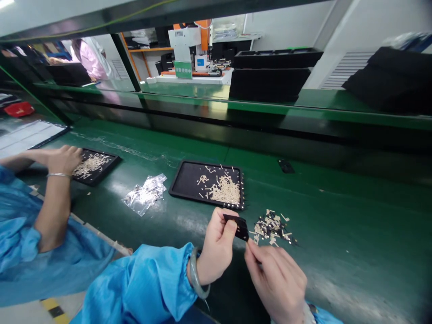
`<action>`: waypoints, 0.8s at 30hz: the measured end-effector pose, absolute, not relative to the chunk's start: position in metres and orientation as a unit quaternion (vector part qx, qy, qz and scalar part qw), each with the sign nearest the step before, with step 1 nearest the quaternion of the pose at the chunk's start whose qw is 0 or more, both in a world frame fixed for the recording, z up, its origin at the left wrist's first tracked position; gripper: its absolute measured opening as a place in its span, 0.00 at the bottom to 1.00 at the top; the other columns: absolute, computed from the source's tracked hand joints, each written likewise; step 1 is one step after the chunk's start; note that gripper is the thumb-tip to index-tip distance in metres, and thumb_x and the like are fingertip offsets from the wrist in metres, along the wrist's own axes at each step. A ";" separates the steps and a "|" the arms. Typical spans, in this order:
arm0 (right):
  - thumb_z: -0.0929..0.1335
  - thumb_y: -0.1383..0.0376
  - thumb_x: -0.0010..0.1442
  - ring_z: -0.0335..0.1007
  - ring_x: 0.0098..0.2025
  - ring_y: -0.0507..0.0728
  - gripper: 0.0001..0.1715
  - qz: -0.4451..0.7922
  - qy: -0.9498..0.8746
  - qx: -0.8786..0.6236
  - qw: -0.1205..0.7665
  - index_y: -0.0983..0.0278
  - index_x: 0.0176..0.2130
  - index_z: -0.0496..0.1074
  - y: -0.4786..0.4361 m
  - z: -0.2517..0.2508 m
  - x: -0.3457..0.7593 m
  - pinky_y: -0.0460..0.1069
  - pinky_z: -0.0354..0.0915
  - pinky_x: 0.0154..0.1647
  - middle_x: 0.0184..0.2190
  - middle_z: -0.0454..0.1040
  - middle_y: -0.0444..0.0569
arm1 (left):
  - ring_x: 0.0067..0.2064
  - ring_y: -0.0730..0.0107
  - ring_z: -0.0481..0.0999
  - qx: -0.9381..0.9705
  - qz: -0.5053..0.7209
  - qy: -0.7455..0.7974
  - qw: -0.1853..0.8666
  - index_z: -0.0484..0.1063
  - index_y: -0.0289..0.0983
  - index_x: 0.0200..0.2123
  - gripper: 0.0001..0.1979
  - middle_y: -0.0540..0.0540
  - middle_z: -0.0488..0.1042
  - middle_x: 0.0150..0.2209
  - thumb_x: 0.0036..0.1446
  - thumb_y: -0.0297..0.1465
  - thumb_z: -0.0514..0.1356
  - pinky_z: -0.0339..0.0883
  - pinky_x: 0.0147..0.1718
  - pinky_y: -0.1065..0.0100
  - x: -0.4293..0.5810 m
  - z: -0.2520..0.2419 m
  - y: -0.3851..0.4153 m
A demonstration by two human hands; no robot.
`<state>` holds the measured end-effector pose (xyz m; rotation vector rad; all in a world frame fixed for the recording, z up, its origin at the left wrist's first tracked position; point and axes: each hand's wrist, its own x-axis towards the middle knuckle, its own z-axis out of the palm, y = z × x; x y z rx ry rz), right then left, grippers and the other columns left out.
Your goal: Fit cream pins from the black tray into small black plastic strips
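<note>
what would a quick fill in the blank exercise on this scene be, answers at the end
1. The wearer's left hand holds a flat piece coloured ____.
2. The grey-green bangle sits on the wearer's ____ wrist.
3. The bench is coloured ____.
4. In the picture, the central tray lies to the ____ of the plastic bag.

Missing words: black; left; green; right.
</note>
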<state>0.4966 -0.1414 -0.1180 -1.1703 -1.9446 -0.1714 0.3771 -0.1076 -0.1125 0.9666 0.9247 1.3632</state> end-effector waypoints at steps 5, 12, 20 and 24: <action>0.66 0.76 0.55 0.65 0.20 0.52 0.12 0.024 -0.834 -0.382 0.396 0.63 0.38 0.70 -0.143 -0.111 0.495 0.49 0.60 0.23 0.20 0.72 0.44 | 0.30 0.76 0.63 0.370 0.563 0.391 0.627 0.66 0.36 0.34 0.09 0.50 0.66 0.29 0.57 0.36 0.56 0.60 0.31 0.74 0.376 -0.107 -0.102; 0.61 0.74 0.59 0.71 0.41 0.57 0.21 0.106 -0.776 -0.448 0.432 0.59 0.50 0.68 -0.131 -0.114 0.525 0.50 0.68 0.38 0.39 0.72 0.53 | 0.27 0.78 0.64 0.236 0.477 0.343 0.774 0.67 0.33 0.31 0.11 0.51 0.66 0.26 0.50 0.35 0.63 0.59 0.27 0.75 0.375 -0.101 -0.090; 0.65 0.71 0.59 0.71 0.34 0.55 0.11 0.119 -0.761 -0.466 0.435 0.60 0.40 0.73 -0.129 -0.116 0.525 0.48 0.67 0.34 0.33 0.72 0.50 | 0.28 0.74 0.68 0.250 0.363 0.365 0.820 0.66 0.37 0.44 0.21 0.45 0.67 0.36 0.52 0.45 0.58 0.60 0.20 0.74 0.373 -0.115 -0.090; 0.66 0.67 0.58 0.70 0.32 0.56 0.04 0.213 -0.670 -0.528 0.475 0.61 0.34 0.72 -0.129 -0.114 0.526 0.48 0.67 0.30 0.30 0.73 0.49 | 0.24 0.78 0.65 0.419 0.367 0.378 0.740 0.65 0.40 0.48 0.22 0.47 0.67 0.34 0.52 0.43 0.59 0.57 0.19 0.75 0.368 -0.113 -0.089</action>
